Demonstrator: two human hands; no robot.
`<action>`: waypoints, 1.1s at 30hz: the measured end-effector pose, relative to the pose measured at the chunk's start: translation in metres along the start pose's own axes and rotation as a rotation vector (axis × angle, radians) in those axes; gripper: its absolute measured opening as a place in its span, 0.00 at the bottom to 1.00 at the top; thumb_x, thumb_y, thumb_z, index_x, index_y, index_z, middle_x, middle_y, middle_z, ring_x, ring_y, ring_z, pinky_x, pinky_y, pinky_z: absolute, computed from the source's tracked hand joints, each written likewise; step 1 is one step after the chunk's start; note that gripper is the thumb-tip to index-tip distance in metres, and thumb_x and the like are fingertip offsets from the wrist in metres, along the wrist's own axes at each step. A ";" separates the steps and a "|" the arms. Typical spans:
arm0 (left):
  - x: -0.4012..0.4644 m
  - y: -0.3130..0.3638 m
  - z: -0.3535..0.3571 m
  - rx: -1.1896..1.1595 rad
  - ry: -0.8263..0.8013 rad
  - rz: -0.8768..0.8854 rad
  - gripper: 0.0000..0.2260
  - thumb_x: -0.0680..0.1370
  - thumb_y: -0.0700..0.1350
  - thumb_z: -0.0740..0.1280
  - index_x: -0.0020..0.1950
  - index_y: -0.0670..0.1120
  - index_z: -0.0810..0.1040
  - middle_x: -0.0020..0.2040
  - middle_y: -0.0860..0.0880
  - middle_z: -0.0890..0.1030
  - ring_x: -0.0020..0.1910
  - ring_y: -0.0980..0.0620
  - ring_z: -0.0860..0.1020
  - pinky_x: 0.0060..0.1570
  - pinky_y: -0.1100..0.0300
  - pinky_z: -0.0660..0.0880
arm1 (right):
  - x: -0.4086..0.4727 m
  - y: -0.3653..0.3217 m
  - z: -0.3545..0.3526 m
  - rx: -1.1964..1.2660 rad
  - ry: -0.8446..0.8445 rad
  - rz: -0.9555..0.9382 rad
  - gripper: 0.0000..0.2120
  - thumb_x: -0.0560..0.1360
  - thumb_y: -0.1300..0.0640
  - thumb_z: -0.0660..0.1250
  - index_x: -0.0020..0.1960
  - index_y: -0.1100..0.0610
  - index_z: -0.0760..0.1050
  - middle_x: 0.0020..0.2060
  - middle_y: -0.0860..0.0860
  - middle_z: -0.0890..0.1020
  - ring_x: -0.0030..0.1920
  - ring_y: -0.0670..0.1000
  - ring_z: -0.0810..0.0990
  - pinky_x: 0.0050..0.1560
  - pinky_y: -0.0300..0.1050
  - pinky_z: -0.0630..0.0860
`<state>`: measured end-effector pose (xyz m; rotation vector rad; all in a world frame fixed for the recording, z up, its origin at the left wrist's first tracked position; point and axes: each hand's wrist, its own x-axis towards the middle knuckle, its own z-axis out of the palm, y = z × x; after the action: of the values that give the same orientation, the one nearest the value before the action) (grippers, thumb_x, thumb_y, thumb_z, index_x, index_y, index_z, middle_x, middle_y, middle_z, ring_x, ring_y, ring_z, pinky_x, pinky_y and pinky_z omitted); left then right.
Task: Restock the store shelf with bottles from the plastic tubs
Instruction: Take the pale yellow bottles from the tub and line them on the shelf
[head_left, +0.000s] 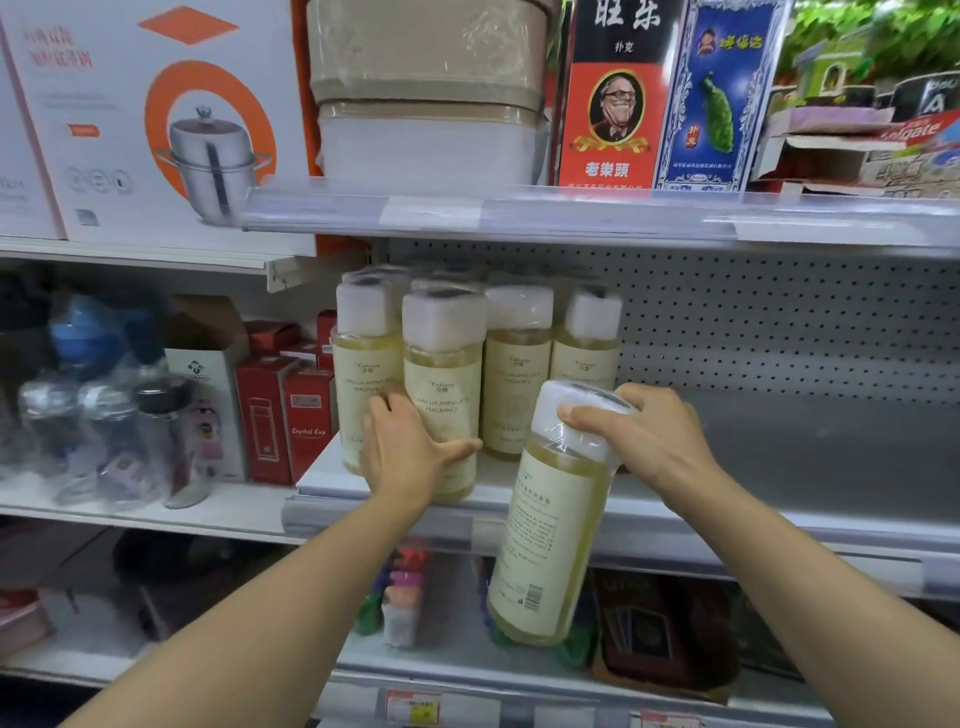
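Note:
Several yellow bottles with white wrapped caps stand in rows at the left of the grey shelf (779, 467). My left hand (410, 447) wraps around the lower part of the front shelf bottle (441, 374). My right hand (649, 436) grips the cap of another yellow bottle (550, 525), which hangs tilted in front of the shelf's edge, its back label facing me. The plastic tubs are out of view.
Bare shelf with a pegboard back (779, 322) stretches to the right of the bottles. Red boxes (291, 410) and clear drinking bottles (119, 415) fill the left bay. Boxed goods sit on the shelf above (571, 213); more products lie below.

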<state>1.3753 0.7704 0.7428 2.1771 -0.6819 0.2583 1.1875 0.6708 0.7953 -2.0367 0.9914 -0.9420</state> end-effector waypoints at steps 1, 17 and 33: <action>0.001 0.001 0.000 0.004 -0.006 0.003 0.38 0.59 0.60 0.79 0.59 0.42 0.67 0.57 0.45 0.71 0.58 0.45 0.72 0.56 0.49 0.74 | 0.000 0.001 0.000 0.004 -0.004 0.002 0.26 0.61 0.42 0.75 0.38 0.66 0.75 0.38 0.57 0.81 0.42 0.56 0.79 0.44 0.52 0.78; -0.043 0.005 -0.028 -0.056 -0.026 0.119 0.28 0.72 0.50 0.73 0.66 0.45 0.64 0.63 0.47 0.68 0.58 0.50 0.72 0.51 0.56 0.72 | 0.001 -0.008 -0.022 0.058 0.029 0.001 0.24 0.59 0.41 0.74 0.36 0.62 0.74 0.39 0.58 0.83 0.41 0.57 0.81 0.47 0.57 0.79; -0.111 0.044 -0.024 -0.014 -0.314 0.208 0.34 0.62 0.58 0.77 0.56 0.52 0.58 0.54 0.52 0.75 0.51 0.49 0.75 0.42 0.55 0.70 | -0.005 -0.067 -0.036 -0.054 0.165 0.060 0.34 0.59 0.31 0.69 0.50 0.57 0.76 0.53 0.56 0.79 0.54 0.59 0.77 0.52 0.52 0.75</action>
<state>1.2592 0.8088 0.7430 2.1558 -1.0852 0.0162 1.1791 0.6979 0.8664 -1.9859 1.1705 -1.0755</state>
